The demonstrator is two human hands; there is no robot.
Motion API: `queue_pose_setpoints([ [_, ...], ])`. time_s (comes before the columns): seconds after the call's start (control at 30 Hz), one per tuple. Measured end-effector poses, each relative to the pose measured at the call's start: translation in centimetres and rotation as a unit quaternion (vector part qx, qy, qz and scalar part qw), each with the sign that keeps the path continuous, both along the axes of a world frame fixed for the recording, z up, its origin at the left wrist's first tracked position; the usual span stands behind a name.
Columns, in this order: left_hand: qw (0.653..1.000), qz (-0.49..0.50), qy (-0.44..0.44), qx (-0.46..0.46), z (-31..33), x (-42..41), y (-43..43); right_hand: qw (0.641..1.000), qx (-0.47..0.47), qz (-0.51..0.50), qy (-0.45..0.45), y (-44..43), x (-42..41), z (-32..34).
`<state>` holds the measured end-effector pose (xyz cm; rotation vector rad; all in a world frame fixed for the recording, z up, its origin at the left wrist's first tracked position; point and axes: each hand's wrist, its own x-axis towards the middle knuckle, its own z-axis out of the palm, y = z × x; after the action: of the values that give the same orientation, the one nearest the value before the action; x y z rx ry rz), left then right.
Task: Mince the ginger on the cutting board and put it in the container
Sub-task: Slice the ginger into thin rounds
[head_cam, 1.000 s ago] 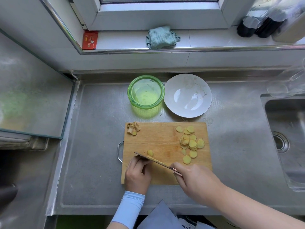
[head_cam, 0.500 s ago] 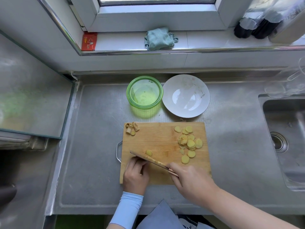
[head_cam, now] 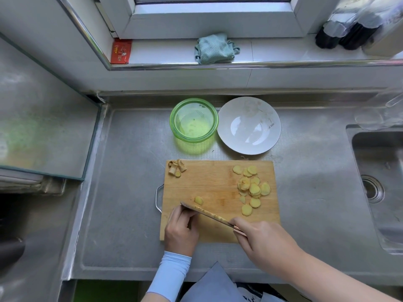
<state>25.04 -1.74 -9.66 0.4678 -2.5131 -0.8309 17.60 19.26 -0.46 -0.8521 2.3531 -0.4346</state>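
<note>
Hardly shifts from a second ago: clasps knife (head_cam: 207,214) handle in right grip (head_cam: 261,238), curls left grip (head_cam: 181,229) behind blade, holding what, cannot tell. Tuck fingertips, stack ginger slices (head_cam: 254,189) from cutting board's (head_cam: 213,179) right side, mince before filling container (head_cam: 193,139) beyond.

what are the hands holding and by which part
The right hand grips the knife by its handle; what the left hand holds, if anything, is hidden.
</note>
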Motion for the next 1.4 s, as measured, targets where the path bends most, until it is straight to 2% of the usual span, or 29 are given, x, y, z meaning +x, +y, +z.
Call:
queue_pose_setpoints([
  [0.37,1.0,0.0,0.02,0.015,-0.3,0.1,0.0,1.0,0.019,0.007,-0.014,-0.4,-0.8,0.4],
  [0.63,1.0,-0.003,0.007,0.017,-0.9,0.3,0.1,0.999,0.03,0.026,-0.002,-4.4,-1.6,-0.4],
  [1.0,1.0,0.019,0.018,0.0,-0.6,0.3,0.3,1.0,-0.021,0.014,0.004,-1.4,-0.3,0.1],
  [1.4,0.999,0.024,0.033,0.011,-0.4,0.4,0.3,1.0,0.009,0.02,0.017,0.0,-0.2,0.0],
])
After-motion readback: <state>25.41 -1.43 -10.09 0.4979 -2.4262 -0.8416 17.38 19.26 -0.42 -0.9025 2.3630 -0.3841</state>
